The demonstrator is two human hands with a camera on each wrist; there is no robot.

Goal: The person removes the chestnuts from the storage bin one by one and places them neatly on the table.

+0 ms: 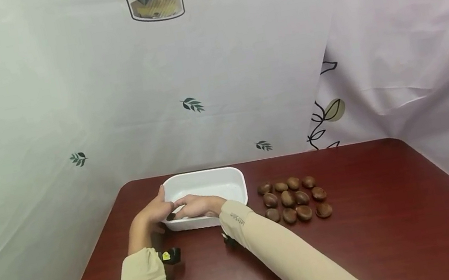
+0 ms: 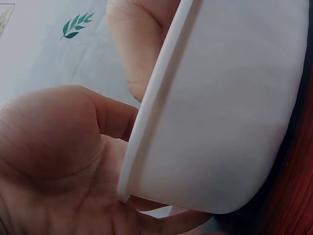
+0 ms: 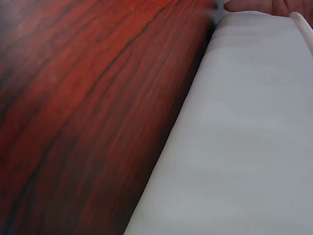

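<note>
A white plastic tray point(image 1: 215, 186) stands on the dark red table point(image 1: 377, 213). My left hand point(image 1: 152, 216) grips the tray's near left corner, thumb over the rim. The left wrist view shows the rim point(image 2: 146, 107) running between the thumb and the palm point(image 2: 54, 161). My right hand point(image 1: 195, 206) reaches over the tray's front wall and pinches a dark chestnut point(image 1: 170, 216) at its fingertips, right beside the left hand. Several brown chestnuts point(image 1: 293, 199) lie in rows to the right of the tray. The right wrist view shows only the tray's outer wall point(image 3: 244, 137) and the tabletop point(image 3: 88, 98).
A pale printed curtain point(image 1: 215, 86) hangs close behind and beside the table. The table's left edge point(image 1: 93, 263) runs just beside my left arm. Bare wood lies in front of and to the right of the chestnuts.
</note>
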